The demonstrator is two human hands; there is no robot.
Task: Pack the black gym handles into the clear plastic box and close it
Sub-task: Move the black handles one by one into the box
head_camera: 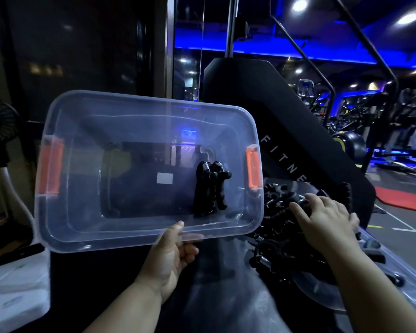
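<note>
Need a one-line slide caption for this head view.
Left hand grips the tilted clear plastic box, black handles inside, while the right hand rests on the pile of handles beside it.

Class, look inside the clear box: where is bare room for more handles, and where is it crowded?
Free: the floor of the clear box from the left orange latch past the white label, up to the black handles lying by its right end. Crowded: the pile of handles beside the box, where the right hand rests.

We see a black fan (0, 121) at far left and a black machine (262, 97) lettered FITNE ahead — to its right, a red mat (404, 200) on the floor.
</note>
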